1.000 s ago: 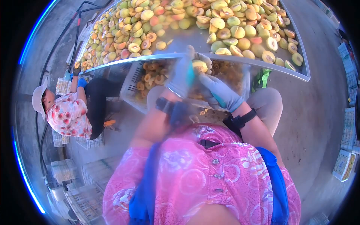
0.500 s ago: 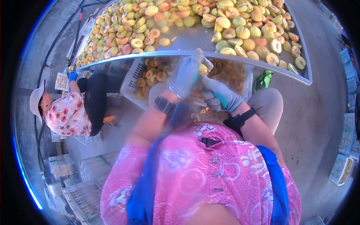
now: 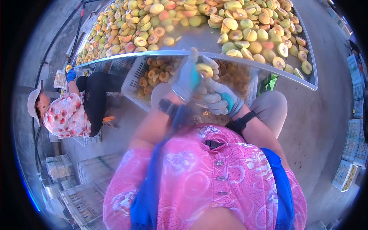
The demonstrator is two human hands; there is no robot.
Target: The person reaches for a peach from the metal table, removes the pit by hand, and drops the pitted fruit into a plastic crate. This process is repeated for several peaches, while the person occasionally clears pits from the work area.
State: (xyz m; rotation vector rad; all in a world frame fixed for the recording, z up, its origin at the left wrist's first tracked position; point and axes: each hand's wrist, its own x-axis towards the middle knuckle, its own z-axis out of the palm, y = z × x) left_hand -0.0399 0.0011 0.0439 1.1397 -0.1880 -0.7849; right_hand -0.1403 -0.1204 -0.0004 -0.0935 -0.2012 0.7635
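My left hand (image 3: 187,78), in a grey glove, is closed around an apricot half (image 3: 205,70) whose yellow cut side shows. Close below and to its right is my gloved right hand (image 3: 221,97), its fingers curled tight near the fruit. Whatever lies inside those curled fingers is hidden. Both hands are over a white plastic crate (image 3: 132,78) with apricot pieces (image 3: 155,74) in it. Just beyond them runs the edge of a metal table (image 3: 168,53), heaped with halved and whole-looking apricots (image 3: 253,36).
To the left sits a co-worker (image 3: 69,115) in a cap and blue gloves, at the same table. Stacked crates (image 3: 86,201) stand at the lower left, and more crates (image 3: 350,142) line the right. A green bag (image 3: 268,82) lies beside my crate.
My left hand has turned so the apricot's cut side shows more. My right hand has shifted slightly left, closer to the fruit. The co-worker's hand has moved a little left.
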